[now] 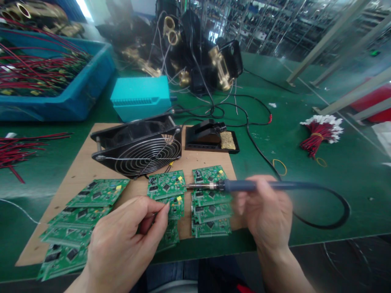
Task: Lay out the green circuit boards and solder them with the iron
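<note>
- The left hand [128,240], nearest the camera, is pinched shut on something thin, probably solder wire, too fine to confirm.
- A soldering iron [244,186] is gripped by the right hand [267,213], its tip resting at the edge of a circuit board [166,185] on the bench [305,134].
- Soldering a joint appears to be in hand; steady meeting of tip and wire is called for next.

Two hands [122,240] [269,211], one soldering iron [244,186], one fan [137,144], one iron stand [210,138], one blue bin [61,101], about a dozen green boards [166,185].
</note>
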A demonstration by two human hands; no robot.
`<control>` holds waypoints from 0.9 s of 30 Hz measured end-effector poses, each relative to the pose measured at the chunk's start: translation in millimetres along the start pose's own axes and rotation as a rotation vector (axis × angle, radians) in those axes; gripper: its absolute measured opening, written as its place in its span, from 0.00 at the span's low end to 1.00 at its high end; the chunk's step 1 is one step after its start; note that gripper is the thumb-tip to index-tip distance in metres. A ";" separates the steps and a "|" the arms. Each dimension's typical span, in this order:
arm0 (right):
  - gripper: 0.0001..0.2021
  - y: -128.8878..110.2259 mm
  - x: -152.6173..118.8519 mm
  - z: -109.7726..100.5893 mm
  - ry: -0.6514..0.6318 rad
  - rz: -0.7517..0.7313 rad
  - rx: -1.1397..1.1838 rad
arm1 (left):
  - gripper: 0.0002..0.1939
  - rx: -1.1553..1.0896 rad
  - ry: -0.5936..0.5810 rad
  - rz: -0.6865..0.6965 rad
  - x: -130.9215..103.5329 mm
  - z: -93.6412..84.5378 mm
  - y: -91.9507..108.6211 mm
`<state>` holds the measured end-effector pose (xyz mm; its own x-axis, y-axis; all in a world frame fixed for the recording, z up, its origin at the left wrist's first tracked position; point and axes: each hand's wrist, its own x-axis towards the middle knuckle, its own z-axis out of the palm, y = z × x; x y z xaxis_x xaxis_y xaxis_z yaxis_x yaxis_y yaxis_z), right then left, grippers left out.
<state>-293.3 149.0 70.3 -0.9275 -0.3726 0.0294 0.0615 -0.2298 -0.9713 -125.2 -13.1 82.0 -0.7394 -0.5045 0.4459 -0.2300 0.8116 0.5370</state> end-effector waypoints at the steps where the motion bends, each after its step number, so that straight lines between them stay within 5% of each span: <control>1: 0.13 0.1 0.0 0.2 0.000 0.002 -0.003 | 0.16 0.000 -0.004 -0.001 0.5 0.5 0.1; 14: 0.13 -0.5 -0.8 -0.5 0.002 0.015 0.006 | 0.15 0.033 -0.025 0.009 -0.7 3.9 -2.7; 18: 0.12 -1.2 -0.3 -0.8 0.046 -0.023 0.038 | 0.09 0.028 0.036 -0.045 -10.9 -1.9 -4.7; 27: 0.10 -2.3 -2.2 -1.2 0.057 -0.099 0.071 | 0.03 -0.076 -0.022 -0.150 -33.9 -12.4 -2.9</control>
<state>-291.9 151.4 72.2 -0.9495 -0.2942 0.1087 -0.0069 -0.3267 -0.9451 -91.6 -2.0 74.2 -0.7138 -0.6116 0.3414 -0.2913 0.7025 0.6494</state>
